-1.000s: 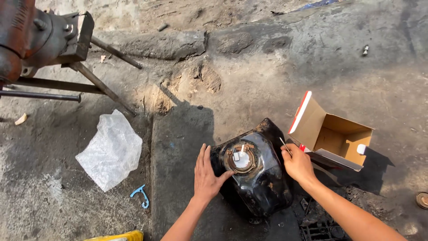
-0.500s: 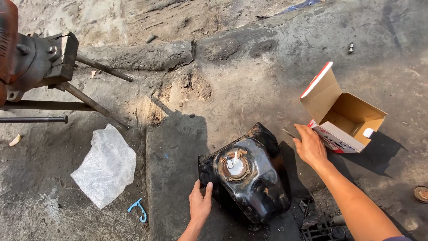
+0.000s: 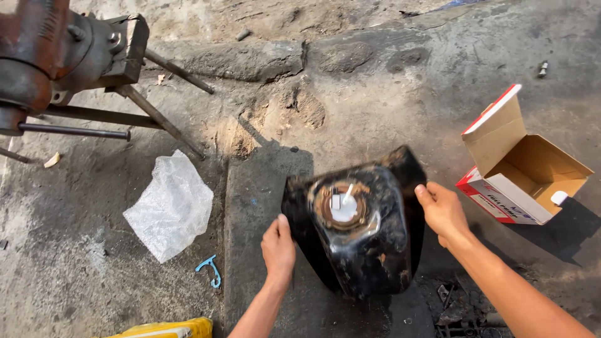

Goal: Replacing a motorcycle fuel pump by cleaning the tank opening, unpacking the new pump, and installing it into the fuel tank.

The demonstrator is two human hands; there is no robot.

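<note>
While the black fuel tank (image 3: 363,231) stands tipped on the concrete floor (image 3: 400,100) in front of me, my left hand (image 3: 277,248) presses flat against its left flank with the fingers loosely spread, and my right hand (image 3: 442,211) cups its right edge, fingers curled over the rim; together they brace it, neither hand closing fully round it. I judge it stiff and fairly heavy, pressed sheet steel with a glossy, scuffed skin that could slide under my palms, so the safest hold is on the two side edges rather than the smooth curved face. Its round filler opening (image 3: 342,206) is ringed in brown rust, with something pale and shiny inside. To my right lies an open cardboard box (image 3: 526,172), light and easily crushed, with a red and white outer face. To my left lies a crumpled clear plastic bag (image 3: 170,206), thin and limp, and a small blue hook (image 3: 210,270) just below it. A rusty iron vise (image 3: 56,56) on thin metal legs stands at far left.
</note>
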